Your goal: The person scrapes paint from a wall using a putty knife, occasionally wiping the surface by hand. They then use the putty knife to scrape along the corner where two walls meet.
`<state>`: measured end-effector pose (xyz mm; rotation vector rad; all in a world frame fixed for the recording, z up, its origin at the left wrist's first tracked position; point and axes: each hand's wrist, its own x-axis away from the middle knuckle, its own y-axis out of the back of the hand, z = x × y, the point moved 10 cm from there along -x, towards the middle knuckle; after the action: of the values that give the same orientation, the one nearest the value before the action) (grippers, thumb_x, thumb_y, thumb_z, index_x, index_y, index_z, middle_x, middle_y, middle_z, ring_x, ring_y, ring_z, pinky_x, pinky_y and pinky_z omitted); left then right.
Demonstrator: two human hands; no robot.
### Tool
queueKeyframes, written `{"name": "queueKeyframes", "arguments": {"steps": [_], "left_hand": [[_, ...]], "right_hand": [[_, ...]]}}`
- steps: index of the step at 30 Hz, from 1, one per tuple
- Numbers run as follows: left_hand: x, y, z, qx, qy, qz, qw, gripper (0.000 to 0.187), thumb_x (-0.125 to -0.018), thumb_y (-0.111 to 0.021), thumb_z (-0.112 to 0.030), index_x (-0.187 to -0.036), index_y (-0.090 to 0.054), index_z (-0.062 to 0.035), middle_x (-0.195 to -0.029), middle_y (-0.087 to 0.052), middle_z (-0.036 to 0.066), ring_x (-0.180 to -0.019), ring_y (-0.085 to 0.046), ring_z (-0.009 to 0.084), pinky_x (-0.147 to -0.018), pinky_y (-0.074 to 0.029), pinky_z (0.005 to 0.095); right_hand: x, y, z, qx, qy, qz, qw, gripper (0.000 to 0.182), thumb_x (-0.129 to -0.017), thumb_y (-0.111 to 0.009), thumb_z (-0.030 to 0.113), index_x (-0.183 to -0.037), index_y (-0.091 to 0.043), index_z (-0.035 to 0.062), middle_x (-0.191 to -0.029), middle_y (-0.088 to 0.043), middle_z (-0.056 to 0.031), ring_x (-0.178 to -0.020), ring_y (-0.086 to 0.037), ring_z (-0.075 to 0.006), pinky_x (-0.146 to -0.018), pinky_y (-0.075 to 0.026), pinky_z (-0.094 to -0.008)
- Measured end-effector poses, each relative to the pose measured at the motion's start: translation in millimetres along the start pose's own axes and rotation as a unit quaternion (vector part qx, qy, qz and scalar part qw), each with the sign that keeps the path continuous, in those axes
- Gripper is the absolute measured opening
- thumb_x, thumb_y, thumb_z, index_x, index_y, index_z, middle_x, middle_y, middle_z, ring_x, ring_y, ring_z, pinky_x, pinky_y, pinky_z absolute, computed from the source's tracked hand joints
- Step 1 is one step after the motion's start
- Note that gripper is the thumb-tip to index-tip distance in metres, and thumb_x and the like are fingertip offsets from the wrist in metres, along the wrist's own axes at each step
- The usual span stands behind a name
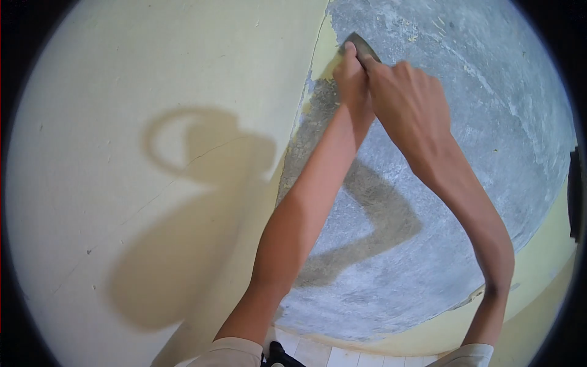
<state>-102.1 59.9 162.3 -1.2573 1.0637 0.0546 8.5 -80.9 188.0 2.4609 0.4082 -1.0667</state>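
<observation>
Both my hands are raised to a wall, holding a scraper [365, 50] with a dark, slightly curved blade. My left hand [351, 78] is closed at the blade's left side, its thumb or a finger pressing near the top edge. Close beside it, my right hand [411, 101] is wrapped around the scraper's lower part, and its handle is hidden in the grip. The blade lies against the wall, by a strip of yellowish paint [324, 56] bordering the bare grey surface [391, 269].
Cream-painted wall [153, 73] fills the left side, with a thin crack and my shadow on it. A ragged paint edge runs down the middle. Pale floor boards or tiles [342, 357] and a dark shoe [278, 352] show below. Something dark [574, 196] stands at the right edge.
</observation>
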Motion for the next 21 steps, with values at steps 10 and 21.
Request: {"name": "queueKeyframes", "arguments": {"steps": [10,21], "left_hand": [[7,5,-17,-0.127,-0.121,-0.137,0.975,0.041,-0.099,-0.046,-0.034,-0.065,-0.044,-0.0106,-0.065,-0.050,0.001,-0.055,-0.046,0.0118,-0.049,-0.037,0.0327],[12,0,-12,-0.023,-0.034,-0.148,0.988,0.033,-0.098,-0.048,-0.034,-0.075,-0.049,-0.0102,-0.063,-0.045,-0.002,-0.054,-0.046,0.0094,-0.043,-0.034,0.0282]], "right_hand": [[9,-12,-18,-0.039,-0.027,0.032,0.998,0.012,-0.079,-0.058,0.007,-0.086,-0.067,0.0023,-0.076,-0.067,-0.0179,-0.071,-0.069,-0.0321,-0.059,-0.055,-0.0392],[-1,-2,-33,-0.240,0.031,-0.059,0.968,0.020,-0.089,-0.052,0.010,-0.096,-0.060,-0.0061,-0.071,-0.066,-0.0205,-0.059,-0.067,-0.0290,-0.052,-0.052,-0.0380]]}}
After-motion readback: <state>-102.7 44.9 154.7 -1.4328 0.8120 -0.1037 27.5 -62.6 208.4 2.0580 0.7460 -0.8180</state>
